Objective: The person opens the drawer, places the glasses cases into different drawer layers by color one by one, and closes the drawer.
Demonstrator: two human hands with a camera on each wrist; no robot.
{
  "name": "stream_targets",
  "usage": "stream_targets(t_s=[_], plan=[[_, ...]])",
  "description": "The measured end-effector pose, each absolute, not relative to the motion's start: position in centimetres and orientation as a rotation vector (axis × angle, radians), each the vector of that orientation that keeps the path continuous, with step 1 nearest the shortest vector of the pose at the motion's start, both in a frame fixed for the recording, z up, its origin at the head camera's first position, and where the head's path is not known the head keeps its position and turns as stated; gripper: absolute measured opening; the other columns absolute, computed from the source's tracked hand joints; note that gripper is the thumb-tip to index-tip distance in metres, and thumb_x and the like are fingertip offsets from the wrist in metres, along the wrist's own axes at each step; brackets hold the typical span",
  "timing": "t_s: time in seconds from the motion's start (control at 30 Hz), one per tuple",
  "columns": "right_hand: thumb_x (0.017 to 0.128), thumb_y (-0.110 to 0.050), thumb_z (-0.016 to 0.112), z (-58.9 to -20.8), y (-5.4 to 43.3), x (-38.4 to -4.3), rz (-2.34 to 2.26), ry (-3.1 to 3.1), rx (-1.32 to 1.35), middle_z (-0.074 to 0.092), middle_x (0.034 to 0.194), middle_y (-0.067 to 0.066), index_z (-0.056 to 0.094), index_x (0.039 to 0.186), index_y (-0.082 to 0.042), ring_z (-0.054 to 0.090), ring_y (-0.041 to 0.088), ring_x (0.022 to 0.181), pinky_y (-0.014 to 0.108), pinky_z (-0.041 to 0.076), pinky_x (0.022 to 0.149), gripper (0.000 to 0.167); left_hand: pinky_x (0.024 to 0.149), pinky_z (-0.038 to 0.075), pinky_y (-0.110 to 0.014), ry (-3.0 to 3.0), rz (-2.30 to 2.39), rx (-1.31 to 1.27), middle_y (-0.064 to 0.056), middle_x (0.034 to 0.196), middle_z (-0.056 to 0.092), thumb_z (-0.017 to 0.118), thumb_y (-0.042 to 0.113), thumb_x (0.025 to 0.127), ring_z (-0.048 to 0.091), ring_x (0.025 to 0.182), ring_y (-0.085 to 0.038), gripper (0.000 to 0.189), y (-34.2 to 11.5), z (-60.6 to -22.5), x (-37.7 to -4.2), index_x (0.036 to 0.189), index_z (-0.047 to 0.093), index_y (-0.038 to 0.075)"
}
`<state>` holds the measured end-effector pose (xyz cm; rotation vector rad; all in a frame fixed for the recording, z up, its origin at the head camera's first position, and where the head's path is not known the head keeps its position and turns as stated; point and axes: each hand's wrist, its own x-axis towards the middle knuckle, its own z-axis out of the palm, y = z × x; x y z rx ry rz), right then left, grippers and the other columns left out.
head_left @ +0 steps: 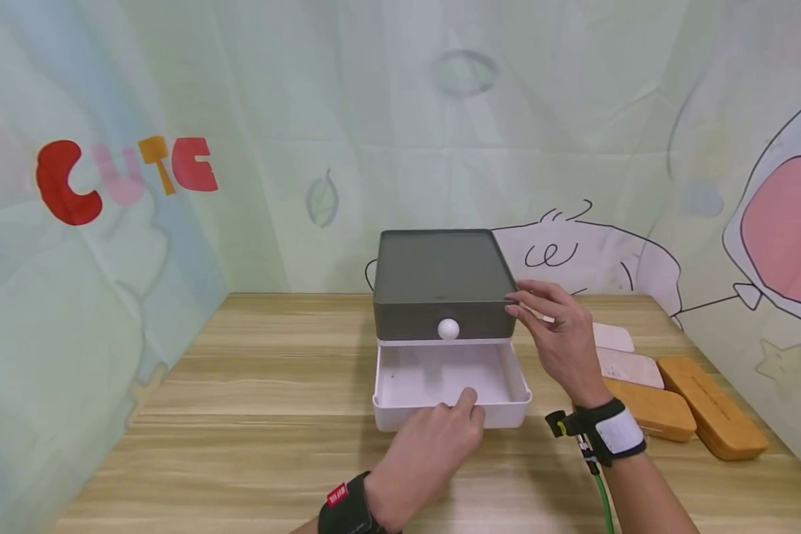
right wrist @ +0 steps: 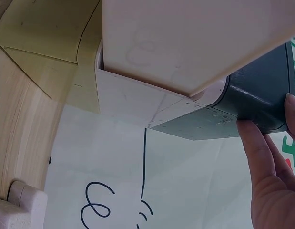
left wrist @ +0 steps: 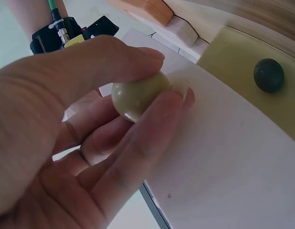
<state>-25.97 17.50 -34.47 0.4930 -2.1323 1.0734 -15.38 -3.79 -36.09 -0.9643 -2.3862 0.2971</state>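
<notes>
A small drawer unit with a dark grey top section (head_left: 443, 319) and white knob (head_left: 449, 329) stands on the table. Below the grey section, a white drawer (head_left: 517, 386) is pulled out toward me. My left hand (head_left: 434, 449) is at its front, and in the left wrist view its thumb and fingers pinch the drawer's pale round knob (left wrist: 137, 95). Fingertips of my right hand (head_left: 561, 337) touch the grey section's front right corner; the right wrist view shows them against its dark side (right wrist: 261, 90). A dark knob (left wrist: 269, 75) sits on an olive panel (left wrist: 242, 57) below.
Right of the unit lie two orange cases (head_left: 714, 408) and two whitish cases (head_left: 630, 368), partly behind my right arm. A printed cloth (head_left: 274, 148) hangs behind and at both sides of the wooden table (head_left: 260, 386). A green cable (head_left: 603, 497) runs from my right wristband.
</notes>
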Motion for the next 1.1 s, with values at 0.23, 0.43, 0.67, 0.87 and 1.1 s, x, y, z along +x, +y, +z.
stream_targets(t_s=[0.23, 0.43, 0.67, 0.87, 1.1], plan=[[0.088, -0.006, 0.076, -34.4, 17.4, -25.9, 1.080, -2.137, 0.494, 0.068, 0.127, 0.013, 0.079, 0.111, -0.005, 0.066, 0.029, 0.116, 0.010, 0.051, 0.082, 0.023, 0.046, 0.046, -0.020, -2.333, 0.306, -0.949, 0.006, 0.087, 0.054, 0.076, 0.006, 0.079, 0.062, 0.060, -0.007, 0.018, -3.6, -36.2, -15.1, 0.090, 0.067, 0.017], [0.087, -0.005, 0.077, -34.4, 17.4, -25.9, 1.075, -2.142, 0.498, 0.068, 0.127, 0.013, 0.078, 0.112, -0.005, 0.065, 0.029, 0.117, 0.007, 0.049, 0.081, 0.025, 0.046, 0.045, -0.021, -2.335, 0.293, -0.968, 0.006, 0.087, 0.054, 0.074, 0.006, 0.081, 0.061, 0.058, -0.008, 0.015, -3.6, -36.2, -14.9, 0.088, 0.067, 0.017], [0.087, -0.006, 0.077, -34.4, 17.4, -25.9, 1.059, -2.149, 0.489, 0.068, 0.126, 0.012, 0.078, 0.113, -0.006, 0.065, 0.028, 0.117, 0.020, 0.054, 0.080, 0.025, 0.045, 0.043, -0.020, -2.337, 0.306, -0.980, 0.006, 0.085, 0.052, 0.075, 0.010, 0.084, 0.058, 0.055, -0.006, 0.011, -3.5, -36.1, -14.6, 0.089, 0.068, 0.017], [0.087, -0.006, 0.077, -34.4, 17.4, -25.8, 1.062, -2.151, 0.493, 0.068, 0.127, 0.013, 0.078, 0.113, -0.006, 0.065, 0.028, 0.117, 0.017, 0.053, 0.081, 0.025, 0.044, 0.040, -0.020, -2.314, 0.287, -0.999, 0.006, 0.083, 0.051, 0.074, 0.013, 0.086, 0.055, 0.052, -0.006, 0.009, -3.4, -36.2, -14.3, 0.086, 0.066, 0.017], [0.088, -0.006, 0.076, -34.4, 17.5, -25.8, 1.076, -2.147, 0.499, 0.068, 0.127, 0.013, 0.078, 0.112, -0.005, 0.065, 0.029, 0.118, 0.011, 0.051, 0.081, 0.025, 0.044, 0.038, -0.019, -2.312, 0.269, -1.026, 0.007, 0.080, 0.049, 0.075, 0.013, 0.085, 0.051, 0.050, -0.006, 0.011, -3.3, -36.1, -14.1, 0.084, 0.065, 0.016]])
